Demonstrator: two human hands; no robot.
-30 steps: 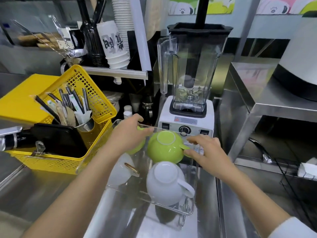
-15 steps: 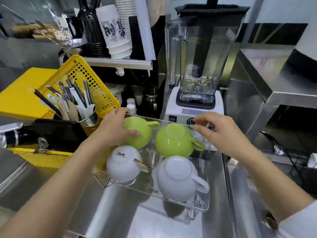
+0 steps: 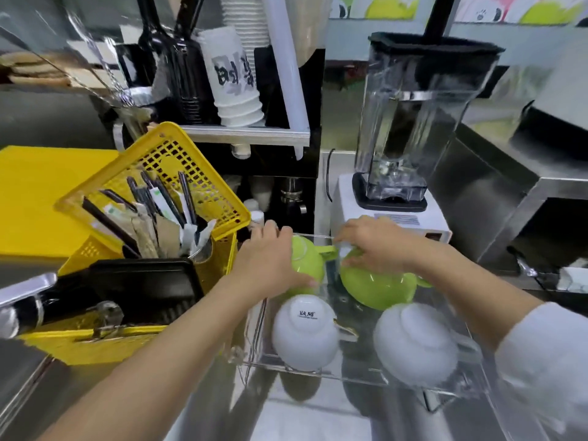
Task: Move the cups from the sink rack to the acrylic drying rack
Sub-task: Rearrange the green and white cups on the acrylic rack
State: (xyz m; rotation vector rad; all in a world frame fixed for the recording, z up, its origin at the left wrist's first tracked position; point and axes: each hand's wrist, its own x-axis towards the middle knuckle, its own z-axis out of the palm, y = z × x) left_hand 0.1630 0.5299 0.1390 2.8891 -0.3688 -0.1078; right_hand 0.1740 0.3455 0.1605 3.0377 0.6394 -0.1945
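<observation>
On clear rack (image 3: 350, 375), four cups upside down. Left hand (image 3: 270, 265) wraps left green cup (image 3: 307, 265); right hand (image 3: 375, 246) presses right green cup (image 3: 378, 289); white cups (image 3: 305, 332) in front untouched.

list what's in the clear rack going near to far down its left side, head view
White cup upside down with lettering on its base → green cup upside down under the left hand → the acrylic rack's far rim.

Two green cups (image 3: 378, 289) and two white cups (image 3: 304, 332) sit upturned in the acrylic rack (image 3: 350, 375).
</observation>
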